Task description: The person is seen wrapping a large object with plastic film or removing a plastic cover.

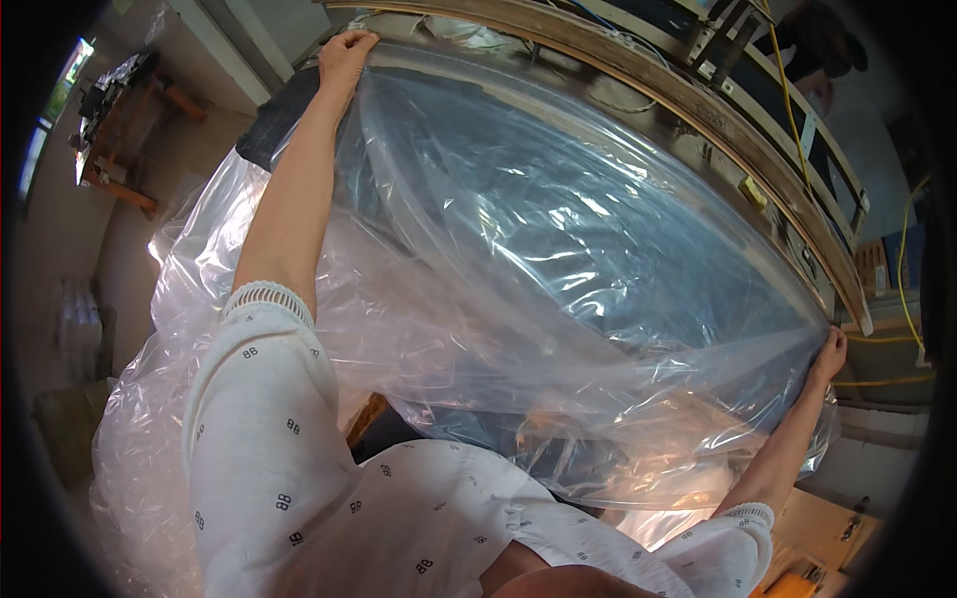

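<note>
A large sheet of clear plastic film is stretched wide in front of me, wrinkled and shiny. At the far left, my left hand is closed on its upper corner, with the arm reaching straight out. Over on the right side, my right hand grips the opposite edge of the film with bent fingers. Between the hands the far edge is pulled fairly taut. Loose folds hang toward my body and spill down to the left. A dark bluish surface shows through the film. Some dark material lies beside my left wrist.
Along the far side runs a long wooden rail belonging to a frame or machine. Yellow cables hang at the right. A person is partly visible at the upper right. An orange-legged table stands at the left.
</note>
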Available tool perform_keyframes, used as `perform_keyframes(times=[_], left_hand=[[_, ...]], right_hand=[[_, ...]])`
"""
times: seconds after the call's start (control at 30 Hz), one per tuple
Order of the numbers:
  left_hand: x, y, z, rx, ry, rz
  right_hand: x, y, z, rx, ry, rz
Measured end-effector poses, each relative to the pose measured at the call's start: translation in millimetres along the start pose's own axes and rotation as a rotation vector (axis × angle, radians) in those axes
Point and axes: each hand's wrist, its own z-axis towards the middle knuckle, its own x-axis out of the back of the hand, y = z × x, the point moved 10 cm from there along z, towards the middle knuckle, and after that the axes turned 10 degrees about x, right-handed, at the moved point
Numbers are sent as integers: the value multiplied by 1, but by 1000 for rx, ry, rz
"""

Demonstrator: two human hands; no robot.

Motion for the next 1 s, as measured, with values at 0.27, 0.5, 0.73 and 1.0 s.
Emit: perform_keyframes(times=[0.27, 0.5, 0.73, 1.0], left_hand=[[8, -22, 20, 53, 193, 108], [25, -40, 12, 361, 142, -488], [46, -42, 32, 180, 245, 49], [25, 19, -16, -191, -162, 47]], right_hand=[[23, -31, -4, 92, 176, -366], [21, -33, -9, -118, 115, 120], [22, -28, -4, -128, 76, 88], [6, -131, -22, 118, -18, -628]])
